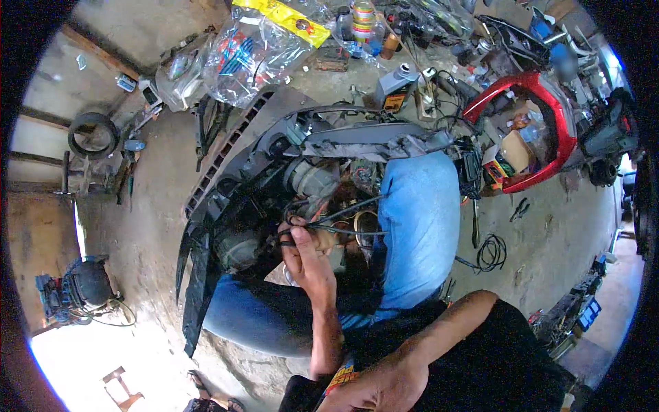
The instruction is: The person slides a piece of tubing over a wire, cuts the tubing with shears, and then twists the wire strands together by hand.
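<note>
My left hand pinches thin black cables between thumb and fingers, above the opening of a dark vehicle fairing. The cables run right toward my knee in blue jeans. Just above the hand is a grey rounded housing, part of the assembly lying across my lap. My right hand is low in the view, bent in against my black shirt beside its printed patch. Its fingers are mostly out of sight at the bottom edge, and what they hold, if anything, does not show.
A red curved panel lies at right, near a coiled black cable and pliers. A grey bottle and plastic bags are at the top. A tyre is at left; another person's feet show at bottom left.
</note>
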